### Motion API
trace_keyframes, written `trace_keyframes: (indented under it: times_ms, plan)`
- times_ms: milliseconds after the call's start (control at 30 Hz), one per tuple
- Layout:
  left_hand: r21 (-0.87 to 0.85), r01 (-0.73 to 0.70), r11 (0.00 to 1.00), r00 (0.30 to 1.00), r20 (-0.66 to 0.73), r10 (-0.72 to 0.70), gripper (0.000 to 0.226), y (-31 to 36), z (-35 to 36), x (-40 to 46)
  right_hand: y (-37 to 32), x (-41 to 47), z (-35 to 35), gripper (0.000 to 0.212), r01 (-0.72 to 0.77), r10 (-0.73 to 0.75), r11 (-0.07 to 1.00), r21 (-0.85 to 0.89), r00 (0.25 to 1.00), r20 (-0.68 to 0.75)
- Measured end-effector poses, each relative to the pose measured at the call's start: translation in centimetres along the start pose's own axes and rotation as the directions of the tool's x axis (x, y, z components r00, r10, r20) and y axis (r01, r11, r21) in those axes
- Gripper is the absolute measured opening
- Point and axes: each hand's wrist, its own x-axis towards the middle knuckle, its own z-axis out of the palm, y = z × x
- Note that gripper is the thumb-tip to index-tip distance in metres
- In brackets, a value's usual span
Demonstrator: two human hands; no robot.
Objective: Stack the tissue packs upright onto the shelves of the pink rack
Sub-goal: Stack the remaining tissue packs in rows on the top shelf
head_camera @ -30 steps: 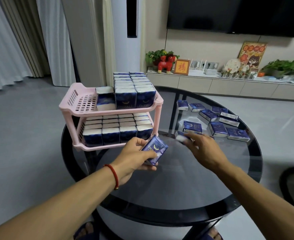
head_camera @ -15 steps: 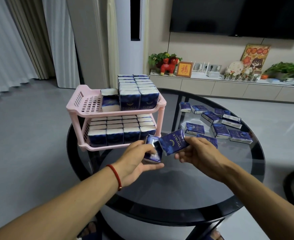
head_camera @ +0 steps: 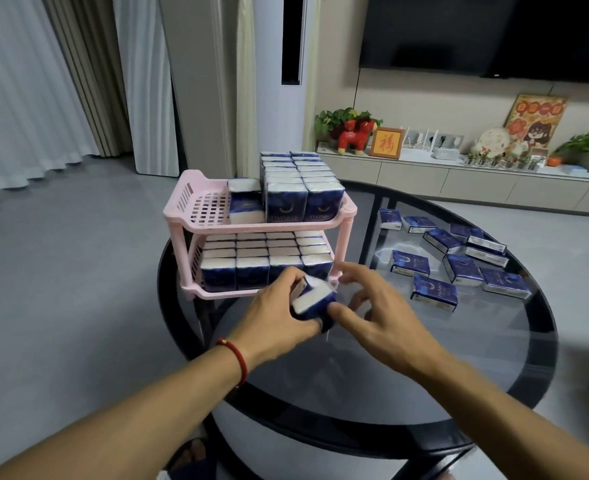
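- Whereas half a second ago each hand carried its own tissue pack side by side, both packs now sit pressed together as one bundle [head_camera: 312,301] in the left hand [head_camera: 279,318], whose fingers and thumb curl round them.
- While the right hand [head_camera: 372,311] pinched a pack before, its fingers are now spread and relaxed, the thumb touching the bundle's right side; motion blur hides how firmly.
- Since that earlier frame the bundle has turned, so its white ends face up and left instead of the printed blue faces.
- Just as before, the hands hover above the round glass table [head_camera: 494,386], right in front of the pink rack [head_camera: 196,206], near its lower right post.
- As earlier, the lower shelf is packed with upright packs [head_camera: 251,261], and the upper shelf holds two upright rows on its right half [head_camera: 301,188] plus a couple of packs beside them [head_camera: 244,202]; its left part shows bare grid.
- Loose packs [head_camera: 459,258] lie flat on the table's right side, placed as before.
- On the left wrist sits a red string bracelet [head_camera: 236,356].
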Motion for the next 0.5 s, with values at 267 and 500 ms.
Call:
trace_keyframes:
  times_ms: [267, 500]
  plan:
    - [0.118, 0.055, 0.991, 0.986, 0.151, -0.072, 0.051, -1.3, -1.6, -1.7, 0.4, 1.3, 1.1, 0.044, 0.173, -0.169, 0.985, -0.007, 0.967, 0.192]
    - [0.173, 0.028, 0.984, 0.959, 0.274, -0.076, 0.065, -1.8, -1.4, -3.5, -0.2, 1.4, 1.5, 0.048, 0.213, -0.197, 0.976, -0.039, 0.951, 0.240]
